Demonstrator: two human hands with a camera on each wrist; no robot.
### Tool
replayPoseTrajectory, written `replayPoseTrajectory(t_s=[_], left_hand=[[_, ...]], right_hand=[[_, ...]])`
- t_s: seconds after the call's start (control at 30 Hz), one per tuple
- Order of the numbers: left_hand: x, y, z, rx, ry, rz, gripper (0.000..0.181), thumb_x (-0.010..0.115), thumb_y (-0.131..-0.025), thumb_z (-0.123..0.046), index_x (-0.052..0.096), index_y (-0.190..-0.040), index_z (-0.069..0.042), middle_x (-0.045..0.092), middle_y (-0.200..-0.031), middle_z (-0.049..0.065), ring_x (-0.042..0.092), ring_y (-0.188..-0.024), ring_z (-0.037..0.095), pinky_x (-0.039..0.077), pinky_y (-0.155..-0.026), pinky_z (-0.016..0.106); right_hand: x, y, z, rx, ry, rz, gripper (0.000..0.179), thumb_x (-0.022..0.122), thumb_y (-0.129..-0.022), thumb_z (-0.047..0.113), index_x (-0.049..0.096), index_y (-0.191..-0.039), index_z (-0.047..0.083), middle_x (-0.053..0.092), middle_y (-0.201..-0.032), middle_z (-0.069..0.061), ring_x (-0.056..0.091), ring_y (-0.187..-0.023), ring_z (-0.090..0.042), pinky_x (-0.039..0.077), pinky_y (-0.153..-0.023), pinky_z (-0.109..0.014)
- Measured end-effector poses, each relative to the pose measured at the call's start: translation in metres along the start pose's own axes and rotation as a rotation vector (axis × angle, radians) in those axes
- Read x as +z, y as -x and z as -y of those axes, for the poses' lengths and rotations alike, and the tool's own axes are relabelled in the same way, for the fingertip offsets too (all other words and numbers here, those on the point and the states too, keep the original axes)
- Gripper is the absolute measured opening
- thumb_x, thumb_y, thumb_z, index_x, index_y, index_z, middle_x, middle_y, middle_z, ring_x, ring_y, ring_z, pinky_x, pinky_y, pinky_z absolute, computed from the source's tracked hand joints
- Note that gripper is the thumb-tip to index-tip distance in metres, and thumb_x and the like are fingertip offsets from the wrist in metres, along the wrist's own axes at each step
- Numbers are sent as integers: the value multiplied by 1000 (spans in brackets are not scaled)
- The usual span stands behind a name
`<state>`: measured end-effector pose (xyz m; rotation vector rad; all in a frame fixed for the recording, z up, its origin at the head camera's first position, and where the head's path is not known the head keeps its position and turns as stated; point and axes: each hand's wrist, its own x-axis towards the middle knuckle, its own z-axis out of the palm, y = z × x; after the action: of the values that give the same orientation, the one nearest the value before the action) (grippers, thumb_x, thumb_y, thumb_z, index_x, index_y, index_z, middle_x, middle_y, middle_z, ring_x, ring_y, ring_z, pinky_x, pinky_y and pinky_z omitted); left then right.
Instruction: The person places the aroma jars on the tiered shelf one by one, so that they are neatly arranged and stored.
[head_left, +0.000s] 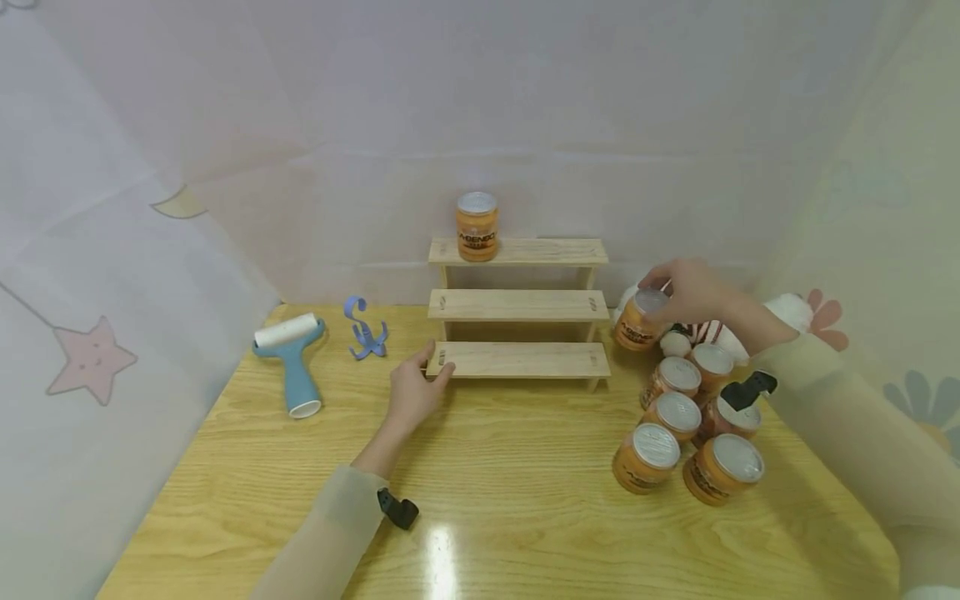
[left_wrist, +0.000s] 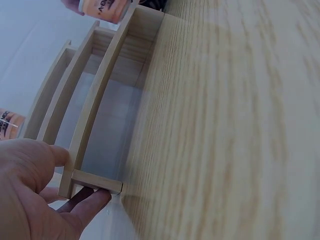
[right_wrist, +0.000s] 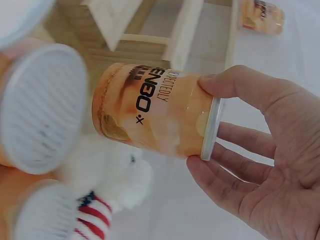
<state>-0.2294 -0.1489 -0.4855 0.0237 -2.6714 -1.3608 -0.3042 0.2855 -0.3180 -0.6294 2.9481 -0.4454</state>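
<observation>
My right hand (head_left: 693, 290) grips an orange can (head_left: 639, 323) round its silver lid end, to the right of a three-step wooden shelf (head_left: 517, 360). Seen in the right wrist view, the can (right_wrist: 155, 107) is held between the thumb and fingers, its printed side showing. The left hand (head_left: 415, 390) holds the left end of the lowest step; in the left wrist view its thumb lies on the board and its fingers reach beneath. Another orange can (head_left: 477, 227) stands upright at the left of the top step.
Several orange cans (head_left: 656, 447) with silver lids cluster on the table's right side. Behind them is a white plush toy (head_left: 789, 312), partly hidden by the right arm. A blue lint roller (head_left: 298, 367) and a purple hook (head_left: 366, 333) lie on the left.
</observation>
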Motion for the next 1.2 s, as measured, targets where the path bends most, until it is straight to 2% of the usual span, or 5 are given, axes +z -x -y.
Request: replayPoseTrajectory(t_s=[0.2,0.33,0.77,0.93,1.2], left_hand=[[0,0,0,9,16,0,66,71,-104,-31,46,-159,-2,52,-157,24,47,-53,17,38,-41,19],[0,0,0,12,14,-2,66,71,-104,-30,46,-158,0,53,-157,24,45,-54,13,36,-40,20],[0,1,2,28,17,-13,65,72,-104,-28,47,-157,2,54,-157,22,61,-66,37,36,-40,19],[0,1,2,23,12,-6,66,71,-104,-29,47,-157,2,52,-158,22,69,-96,37,37,-41,20],[-1,0,3,20,15,2,66,71,-104,-29,46,-157,2,53,-157,24,52,-59,15,37,-41,19]], right_hand=[[-15,-5,5,15,-17,-35,56,90,-84,32,73,-129,3,73,-126,-23,70,-110,-41,60,-86,-54],[-24,-10,10,41,-58,-40,58,89,-85,32,71,-132,3,71,-129,-24,68,-114,-41,59,-86,-53],[-49,-35,39,-26,-29,-119,51,83,-88,29,73,-129,1,75,-122,-24,72,-107,-40,60,-86,-52],[-56,-46,53,-30,-15,-140,49,83,-88,31,74,-128,4,77,-122,-20,72,-108,-37,59,-90,-49],[-65,-65,78,-42,-57,-159,49,82,-87,35,75,-127,7,76,-124,-19,71,-113,-35,57,-93,-45]])
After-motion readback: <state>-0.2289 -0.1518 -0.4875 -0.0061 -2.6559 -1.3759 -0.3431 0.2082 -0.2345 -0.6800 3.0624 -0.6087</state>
